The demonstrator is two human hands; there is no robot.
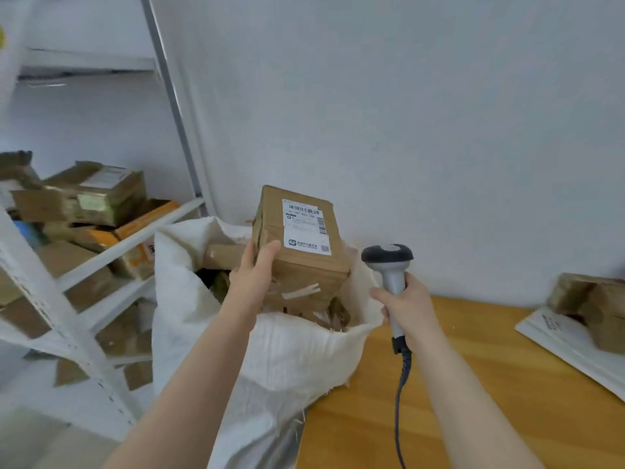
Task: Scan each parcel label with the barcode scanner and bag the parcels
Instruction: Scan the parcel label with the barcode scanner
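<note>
Holding logged at centre frame: the left grip (252, 275) clasps the lower left corner of a cardboard parcel (304, 270), thumb on the front face, fingers round the side. The parcel is held above the open mouth of a white woven sack (294, 353), slightly tilted. A white shipping label (306, 228) sits on the parcel's upper face, turned toward the camera. A barcode strip runs along its top edge; the print is too blurred to read. Pale tape strips cross the lower face.

The right grip (407, 309) is clenched round the grey handle of a barcode scanner (389, 258), just right of the parcel and apart from it. The scanner stands upright, dark head uppermost, level with the parcel's lower half. A dark cable (402, 384) drops from the handle base toward the bottom edge of the frame, over the wooden desk (473, 394).

The sack stands against the desk's left edge, rim folded over. More brown cardboard shows inside, including a long box (223, 255) behind the left grip.

Left of frame: a white metal shelf rack (135, 240) holds brown shelf parcels (101, 194), some labelled, one orange. Right edge: a taped parcel (592, 306) lies on a flat white mailer (561, 343) on the desk. A pale wall (422, 113) stands behind.
</note>
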